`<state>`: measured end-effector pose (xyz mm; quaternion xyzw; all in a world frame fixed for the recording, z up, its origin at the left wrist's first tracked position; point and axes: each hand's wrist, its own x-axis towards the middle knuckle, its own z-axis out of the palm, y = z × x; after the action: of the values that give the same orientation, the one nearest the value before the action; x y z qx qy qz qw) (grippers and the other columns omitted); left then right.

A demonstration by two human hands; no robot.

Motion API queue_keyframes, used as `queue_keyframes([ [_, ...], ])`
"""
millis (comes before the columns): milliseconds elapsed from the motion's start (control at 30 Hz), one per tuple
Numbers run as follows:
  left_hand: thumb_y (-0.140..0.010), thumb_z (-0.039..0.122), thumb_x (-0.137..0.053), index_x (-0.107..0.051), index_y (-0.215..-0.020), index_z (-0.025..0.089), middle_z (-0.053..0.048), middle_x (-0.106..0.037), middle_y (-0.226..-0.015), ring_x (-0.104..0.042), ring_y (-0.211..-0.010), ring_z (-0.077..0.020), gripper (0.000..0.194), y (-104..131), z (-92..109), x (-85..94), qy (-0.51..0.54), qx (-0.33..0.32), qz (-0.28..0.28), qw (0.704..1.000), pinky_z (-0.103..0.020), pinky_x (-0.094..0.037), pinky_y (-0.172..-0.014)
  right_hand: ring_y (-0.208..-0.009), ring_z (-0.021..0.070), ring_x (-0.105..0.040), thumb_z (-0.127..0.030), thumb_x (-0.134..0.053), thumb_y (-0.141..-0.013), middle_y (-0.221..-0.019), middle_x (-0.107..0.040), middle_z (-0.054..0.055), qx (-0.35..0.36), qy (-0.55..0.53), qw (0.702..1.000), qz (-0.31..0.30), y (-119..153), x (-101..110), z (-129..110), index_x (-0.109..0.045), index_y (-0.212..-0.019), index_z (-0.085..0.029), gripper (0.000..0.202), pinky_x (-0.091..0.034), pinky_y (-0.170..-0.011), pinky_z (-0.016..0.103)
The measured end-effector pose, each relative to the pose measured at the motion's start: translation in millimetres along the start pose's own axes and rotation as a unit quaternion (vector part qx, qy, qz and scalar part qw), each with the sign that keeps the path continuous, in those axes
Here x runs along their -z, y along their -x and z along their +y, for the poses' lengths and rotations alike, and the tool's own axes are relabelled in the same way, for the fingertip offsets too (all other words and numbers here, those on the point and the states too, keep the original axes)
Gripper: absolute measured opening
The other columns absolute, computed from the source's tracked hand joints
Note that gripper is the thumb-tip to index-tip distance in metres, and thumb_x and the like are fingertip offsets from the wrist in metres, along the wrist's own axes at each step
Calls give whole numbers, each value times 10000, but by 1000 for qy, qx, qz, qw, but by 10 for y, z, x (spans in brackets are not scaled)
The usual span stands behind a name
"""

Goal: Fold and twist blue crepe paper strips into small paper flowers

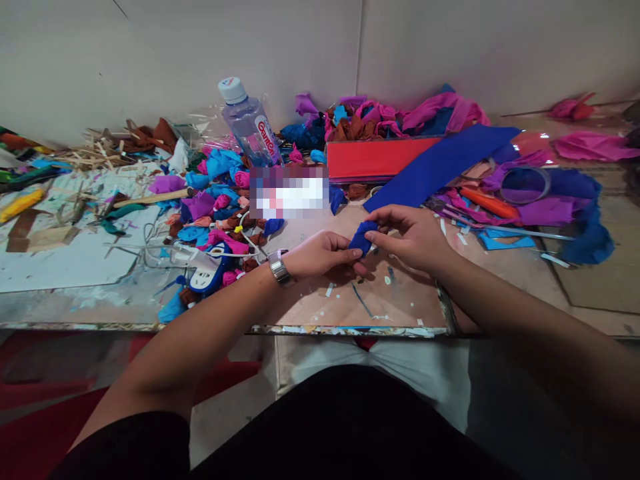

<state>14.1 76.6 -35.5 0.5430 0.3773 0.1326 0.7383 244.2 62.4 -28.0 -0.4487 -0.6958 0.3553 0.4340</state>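
Between my two hands is a small folded piece of blue crepe paper (362,240), held over the worktable. My left hand (325,255), with a metal watch on its wrist, pinches the lower left side between thumb and fingers. Thumb and fingertips of my right hand (407,233) close on its upper right edge. Just behind my right hand a long blue strip (440,163) of similar material lies slantwise, one end across a red box (370,159). Small crumpled blue pieces (274,227) lie behind my left hand.
A clear bottle (253,130) with a white cap stands at the back. Left are a blue-and-white power strip (210,268) with cables and many coloured paper bundles (200,207). Right are a tape roll (525,184) and an orange-handled tool (489,202). The table's front edge (350,330) runs below my wrists.
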Motion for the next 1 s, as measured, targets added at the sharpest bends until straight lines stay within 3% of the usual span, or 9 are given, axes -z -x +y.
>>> queue_keyframes([
  [233, -844, 582, -847, -804, -1018, 129, -102, -808, -972, -714, -795, -130, 487, -34, -4, -2, -8, -105, -6, 994, -268, -557, -781, -729, 176, -640, -320, -807, -850, -853, -762, 38, -10, 26, 999, -21, 25, -9, -32, -784, -1043, -187, 235, -502, -699, 322],
  [400, -862, 602, -821, -795, -974, 132, -111, -819, -978, -745, -853, -155, 484, -49, -9, -2, -4, -116, -9, 993, -310, -578, -882, -727, 185, -654, -351, -808, -869, -819, -753, 37, -24, 9, 998, -49, 35, -16, -16, -778, -1049, -188, 245, -509, -691, 324],
  [533, -864, 626, -807, -800, -961, 125, -118, -819, -973, -748, -847, -161, 510, -57, -8, -5, -18, -128, -7, 992, -299, -574, -854, -777, 196, -670, -392, -823, -878, -897, -765, 54, -30, -17, 998, -55, 39, -21, 3, -762, -1126, -194, 322, -527, -735, 340],
  [667, -869, 652, -788, -797, -962, 122, -89, -803, -908, -699, -766, -129, 538, -72, -3, 6, -36, -157, 41, 986, -253, -539, -749, -738, 176, -646, -460, -873, -822, -964, -772, 55, -54, -62, 995, -51, 26, -33, 0, -749, -1178, -206, 455, -522, -691, 324],
  [800, -863, 668, -781, -786, -932, 123, -53, -768, -821, -617, -684, -100, 549, -84, -10, 26, -60, -183, 81, 978, -232, -489, -682, -688, 171, -618, -486, -858, -828, -796, -738, 35, -89, -75, 991, -61, 16, -69, 16, -780, -962, -193, 331, -470, -620, 302],
  [1000, -910, 559, -754, -775, -1048, 126, -74, -778, -902, -644, -742, -136, 455, -93, -47, 19, -104, -193, 99, 971, -263, -505, -730, -719, 168, -632, -339, -848, -787, -805, -753, 24, -112, -123, 986, -28, 5, -108, 50, -780, -868, -194, 179, -485, -671, 299],
])
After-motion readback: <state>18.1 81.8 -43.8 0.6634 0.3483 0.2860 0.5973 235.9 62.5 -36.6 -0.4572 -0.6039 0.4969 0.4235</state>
